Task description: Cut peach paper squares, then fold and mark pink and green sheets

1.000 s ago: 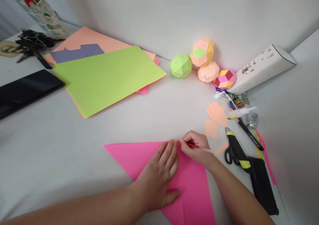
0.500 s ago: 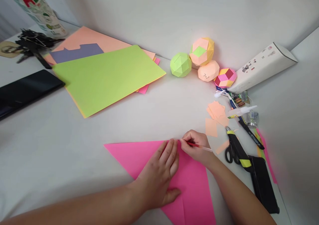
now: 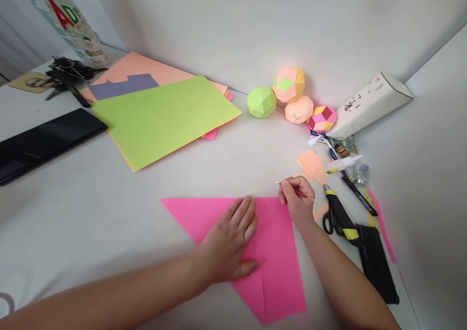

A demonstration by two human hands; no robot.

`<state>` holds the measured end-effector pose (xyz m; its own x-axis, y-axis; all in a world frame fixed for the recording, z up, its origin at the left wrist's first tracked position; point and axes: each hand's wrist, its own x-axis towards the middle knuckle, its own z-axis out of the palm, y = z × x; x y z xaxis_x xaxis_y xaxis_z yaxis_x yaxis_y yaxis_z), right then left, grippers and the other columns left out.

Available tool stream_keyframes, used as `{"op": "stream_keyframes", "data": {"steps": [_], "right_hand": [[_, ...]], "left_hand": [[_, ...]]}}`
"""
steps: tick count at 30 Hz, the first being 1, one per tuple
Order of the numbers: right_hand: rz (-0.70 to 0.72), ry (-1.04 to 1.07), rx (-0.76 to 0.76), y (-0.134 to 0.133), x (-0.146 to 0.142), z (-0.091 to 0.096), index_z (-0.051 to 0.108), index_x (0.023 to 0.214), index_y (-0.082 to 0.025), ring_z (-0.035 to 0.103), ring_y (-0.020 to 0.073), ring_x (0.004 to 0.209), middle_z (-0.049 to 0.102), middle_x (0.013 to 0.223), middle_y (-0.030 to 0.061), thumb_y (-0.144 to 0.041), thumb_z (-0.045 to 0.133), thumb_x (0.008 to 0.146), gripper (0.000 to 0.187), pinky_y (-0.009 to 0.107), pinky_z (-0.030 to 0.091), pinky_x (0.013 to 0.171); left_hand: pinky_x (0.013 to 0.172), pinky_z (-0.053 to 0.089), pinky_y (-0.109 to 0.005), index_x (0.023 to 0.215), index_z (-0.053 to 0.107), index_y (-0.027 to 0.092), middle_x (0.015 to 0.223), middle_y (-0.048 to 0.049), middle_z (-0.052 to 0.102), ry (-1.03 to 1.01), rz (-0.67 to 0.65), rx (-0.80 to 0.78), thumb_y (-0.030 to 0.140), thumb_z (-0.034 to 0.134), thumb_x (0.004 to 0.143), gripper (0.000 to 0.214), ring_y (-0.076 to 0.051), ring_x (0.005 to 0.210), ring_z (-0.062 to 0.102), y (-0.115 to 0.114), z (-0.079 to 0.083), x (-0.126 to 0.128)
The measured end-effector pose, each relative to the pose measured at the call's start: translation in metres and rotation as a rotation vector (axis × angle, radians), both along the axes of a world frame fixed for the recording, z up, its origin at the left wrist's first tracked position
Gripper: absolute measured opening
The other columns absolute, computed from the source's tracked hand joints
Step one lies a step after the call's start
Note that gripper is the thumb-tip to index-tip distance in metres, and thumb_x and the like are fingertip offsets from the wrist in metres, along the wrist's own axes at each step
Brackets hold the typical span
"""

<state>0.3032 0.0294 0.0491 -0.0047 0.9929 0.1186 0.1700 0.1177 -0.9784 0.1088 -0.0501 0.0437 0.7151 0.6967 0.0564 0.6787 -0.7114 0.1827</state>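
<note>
A pink sheet of paper (image 3: 277, 266), folded into a triangle, lies on the white table in front of me. My left hand (image 3: 229, 240) rests flat on it, fingers stretched out and together near its top edge. My right hand (image 3: 296, 201) hovers just past the sheet's upper right corner, fingers pinched round a thin red pen (image 3: 302, 194) whose tip points left, clear of the paper.
Scissors (image 3: 337, 215), a black case (image 3: 377, 266), pens and peach paper scraps (image 3: 312, 167) lie at right. Several folded paper balls (image 3: 290, 84) and a white box (image 3: 368, 103) sit at the back. Green paper (image 3: 164, 116) tops a stack at left, beside a black tablet (image 3: 44, 140).
My right hand has lifted the pen off the pink sheet's top edge and moved right, past the corner. My left hand stays flat on the paper. The view has shifted slightly.
</note>
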Motion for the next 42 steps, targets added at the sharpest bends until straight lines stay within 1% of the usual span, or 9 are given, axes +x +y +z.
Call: {"op": "stream_keyframes", "data": {"steps": [3,7,11,14,20,24,32,36,42], "right_hand": [[-0.006,-0.006,0.024,-0.003,0.001,0.003,0.043,0.073,-0.024,0.044,0.0083,0.045,0.052,0.058,-0.0065,-0.042,0.058,0.086,0.027,0.023,0.038,0.044],[0.126,-0.068,-0.073,-0.012,-0.003,0.004,0.05,0.073,-0.022,0.046,0.0084,0.039,0.055,0.051,-0.0055,-0.043,0.061,0.085,0.026,0.022,0.037,0.039],[0.169,-0.119,-0.115,-0.016,-0.007,0.002,0.052,0.071,-0.02,0.052,0.0097,0.043,0.057,0.05,-0.0043,-0.045,0.063,0.082,0.029,0.021,0.042,0.043],[0.153,-0.127,-0.104,-0.014,-0.009,0.001,0.051,0.071,-0.021,0.053,0.01,0.043,0.057,0.05,-0.0049,-0.046,0.062,0.081,0.029,0.021,0.044,0.044],[0.147,-0.131,-0.08,-0.012,-0.01,0.001,0.051,0.073,-0.021,0.053,0.0092,0.045,0.057,0.052,-0.0051,-0.042,0.061,0.082,0.025,0.021,0.045,0.046],[0.2,-0.148,-0.091,-0.035,-0.003,0.01,0.049,0.072,-0.021,0.051,0.0085,0.044,0.058,0.054,-0.0049,-0.036,0.058,0.084,0.022,0.021,0.043,0.046],[0.512,-0.276,-0.146,-0.127,0.01,0.026,0.047,0.061,-0.021,0.046,0.0091,0.047,0.056,0.058,-0.0022,-0.017,0.06,0.072,0.017,0.022,0.034,0.043],[0.567,-0.413,-0.005,-0.136,0.007,0.023,0.043,0.062,-0.021,0.047,0.0093,0.049,0.053,0.057,-0.0032,-0.013,0.054,0.073,0.017,0.021,0.035,0.047],[0.6,-0.463,0.128,-0.137,0.006,0.019,0.04,0.065,-0.022,0.046,0.0082,0.048,0.052,0.058,-0.0041,-0.011,0.051,0.074,0.018,0.02,0.035,0.047]], "left_hand": [[0.113,0.014,-0.049,0.13,0.052,-0.003,0.144,-0.0274,0.037,-0.024,0.062,0.04,0.068,0.04,0.085,0.085,-0.041,0.137,0.028,0.016,-0.002,-0.011],[0.112,0.022,-0.047,0.132,0.05,0.001,0.146,-0.0247,0.037,0.008,0.077,0.074,0.068,0.039,0.086,0.083,-0.039,0.138,0.028,0.028,0.002,-0.021],[0.109,0.029,-0.046,0.13,0.053,0.007,0.136,-0.0201,0.05,0.064,0.063,0.106,0.052,0.044,0.092,0.059,-0.035,0.131,0.04,0.015,0.007,-0.014],[0.11,0.027,-0.048,0.129,0.054,0.01,0.139,-0.0201,0.047,0.069,0.111,0.118,0.041,0.046,0.095,0.047,-0.035,0.133,0.038,0.0,0.006,-0.006],[0.114,0.011,-0.052,0.145,0.033,0.004,0.152,-0.0267,0.02,0.068,0.103,-0.081,0.073,0.04,0.084,0.093,-0.041,0.142,0.012,-0.008,0.004,-0.006],[0.114,0.003,-0.053,0.148,0.022,0.001,0.153,-0.029,0.006,0.087,0.086,-0.163,0.08,0.042,0.075,0.109,-0.042,0.142,-0.001,-0.007,0.007,-0.008],[0.114,-0.001,-0.051,0.147,0.022,-0.002,0.153,-0.0296,0.003,0.091,0.116,-0.205,0.083,0.047,0.065,0.121,-0.042,0.142,-0.003,-0.009,0.014,-0.004],[0.113,-0.002,-0.052,0.146,0.024,-0.004,0.153,-0.0298,0.007,0.077,0.145,-0.192,0.087,0.047,0.061,0.126,-0.044,0.142,-0.002,-0.01,0.013,-0.002],[0.113,-0.002,-0.052,0.146,0.024,-0.003,0.154,-0.0276,0.011,0.076,0.15,-0.163,0.09,0.042,0.06,0.128,-0.043,0.142,-0.001,-0.012,0.009,-0.001]]}}
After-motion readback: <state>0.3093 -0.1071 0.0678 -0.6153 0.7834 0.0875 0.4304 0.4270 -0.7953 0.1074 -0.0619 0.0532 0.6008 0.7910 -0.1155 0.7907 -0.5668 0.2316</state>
